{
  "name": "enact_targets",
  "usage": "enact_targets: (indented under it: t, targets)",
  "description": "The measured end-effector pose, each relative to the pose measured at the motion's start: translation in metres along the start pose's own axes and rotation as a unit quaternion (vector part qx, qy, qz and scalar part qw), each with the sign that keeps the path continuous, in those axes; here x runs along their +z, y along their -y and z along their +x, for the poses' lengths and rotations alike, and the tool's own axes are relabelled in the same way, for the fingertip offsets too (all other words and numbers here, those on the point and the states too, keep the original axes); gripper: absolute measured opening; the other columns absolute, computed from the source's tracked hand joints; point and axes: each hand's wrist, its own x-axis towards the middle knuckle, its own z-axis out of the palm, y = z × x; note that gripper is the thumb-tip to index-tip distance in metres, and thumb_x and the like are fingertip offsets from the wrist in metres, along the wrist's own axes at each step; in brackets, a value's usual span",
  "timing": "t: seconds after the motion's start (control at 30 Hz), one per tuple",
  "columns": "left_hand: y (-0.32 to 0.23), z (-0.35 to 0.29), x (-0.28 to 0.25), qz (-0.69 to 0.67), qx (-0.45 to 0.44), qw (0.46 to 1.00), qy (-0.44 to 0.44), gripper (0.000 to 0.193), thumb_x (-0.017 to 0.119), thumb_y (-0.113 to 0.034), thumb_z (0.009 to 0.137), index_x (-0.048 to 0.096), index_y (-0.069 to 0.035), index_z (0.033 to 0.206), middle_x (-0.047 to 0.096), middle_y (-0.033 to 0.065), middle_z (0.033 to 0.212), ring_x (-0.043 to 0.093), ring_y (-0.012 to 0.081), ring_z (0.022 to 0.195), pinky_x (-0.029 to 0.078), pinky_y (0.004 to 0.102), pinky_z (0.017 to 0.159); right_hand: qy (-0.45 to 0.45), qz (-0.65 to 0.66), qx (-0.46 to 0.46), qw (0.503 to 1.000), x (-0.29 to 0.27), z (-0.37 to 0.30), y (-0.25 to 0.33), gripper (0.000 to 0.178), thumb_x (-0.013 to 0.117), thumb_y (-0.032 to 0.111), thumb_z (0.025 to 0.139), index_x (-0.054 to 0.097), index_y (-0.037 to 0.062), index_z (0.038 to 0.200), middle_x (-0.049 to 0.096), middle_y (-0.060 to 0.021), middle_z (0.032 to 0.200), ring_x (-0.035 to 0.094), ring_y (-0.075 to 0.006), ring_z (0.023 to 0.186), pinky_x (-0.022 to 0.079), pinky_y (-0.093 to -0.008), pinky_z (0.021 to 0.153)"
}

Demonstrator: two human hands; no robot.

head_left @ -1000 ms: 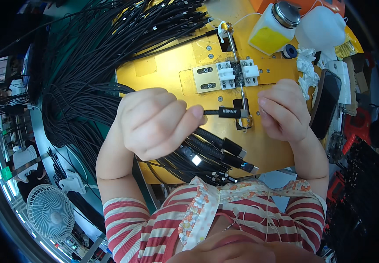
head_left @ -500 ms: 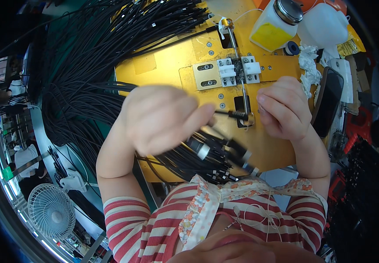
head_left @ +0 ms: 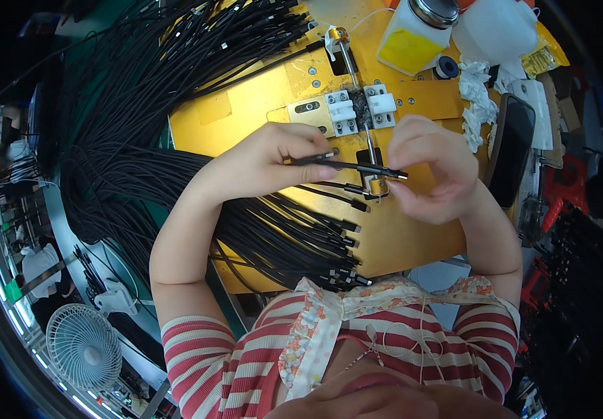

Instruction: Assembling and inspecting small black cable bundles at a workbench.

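My left hand (head_left: 280,160) is closed, thumb against fingers, on black cables; one short plug end juts out near its fingertips. From that hand a black cable (head_left: 364,167) stretches right to a metal-tipped plug. My right hand (head_left: 437,167) curls its thumb and fingers about this plug end, though whether both press on it is hard to see. Below the hands a fanned bundle of black cables (head_left: 280,237) lies with its plugs pointing right. Just beneath the held cable is a metal rod (head_left: 370,144) with a brass-coloured end, part of the fixture.
White clamp blocks (head_left: 343,112) are fixed on the gold-coloured plate (head_left: 413,241). A larger cable heap (head_left: 176,84) spreads at the far left. Far right are a metal-capped bottle (head_left: 417,38), crumpled tissue (head_left: 478,98) and a dark phone (head_left: 512,146). A white fan (head_left: 84,346) stands lower left.
My left hand has moved slightly up, and its blurred cables now show clearly, with one reaching my right hand. My right hand has shifted left and its fingers have spread from a tighter curl.
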Motion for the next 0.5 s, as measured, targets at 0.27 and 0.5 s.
enact_targets:
  t: [0.27,0.5]
  targets:
    - [0.008,0.006,0.016,0.238,0.104,0.942,-0.212,0.047,0.066,0.004,0.079,0.063,-0.01,0.124,0.059,0.0081,0.096,0.061,0.0193,0.083,0.051,0.0291,0.072,-0.073,-0.168,0.095,0.978,-0.008,0.003,-0.022,0.012,0.069,-0.005,0.076,0.065,-0.002,0.087,0.064,-0.0097,0.085,0.063,-0.02,0.077,0.049,-0.0274,0.066]
    - [0.012,0.01,0.017,0.453,0.084,0.864,-0.202,0.056,0.062,0.006,0.072,0.063,-0.014,0.125,0.059,0.0068,0.09,0.062,0.0238,0.08,0.053,0.0334,0.07,-0.09,-0.21,0.157,0.961,0.0,0.004,-0.04,0.008,0.07,0.003,0.079,0.067,-0.0002,0.087,0.056,-0.0068,0.086,0.057,-0.0171,0.073,0.045,-0.0272,0.063]
